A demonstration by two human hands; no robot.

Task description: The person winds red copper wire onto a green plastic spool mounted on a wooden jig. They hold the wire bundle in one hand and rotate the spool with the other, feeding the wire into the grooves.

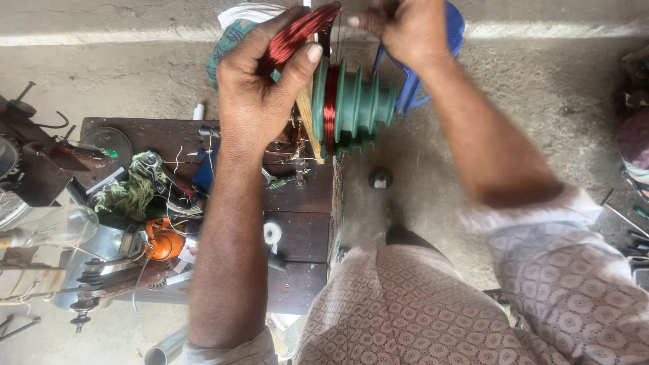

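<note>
My left hand [260, 84] grips a bundle of red copper wire coil [297, 30] between thumb and fingers, right beside a green stepped winding former [355, 105]. More red wire [330, 108] is wound in one groove of the former. My right hand [405, 27] is raised above the former with its fingers pinched together, seemingly on thin wire strands that run down to it; the hand is blurred.
A dark wooden workbench [304, 223] holds tools, green cord [128, 192], an orange tool [162, 243] and a white tape roll [272, 233]. A blue plastic stool [433, 67] stands behind the former. A clear bottle [47, 226] lies at left. Concrete floor surrounds it.
</note>
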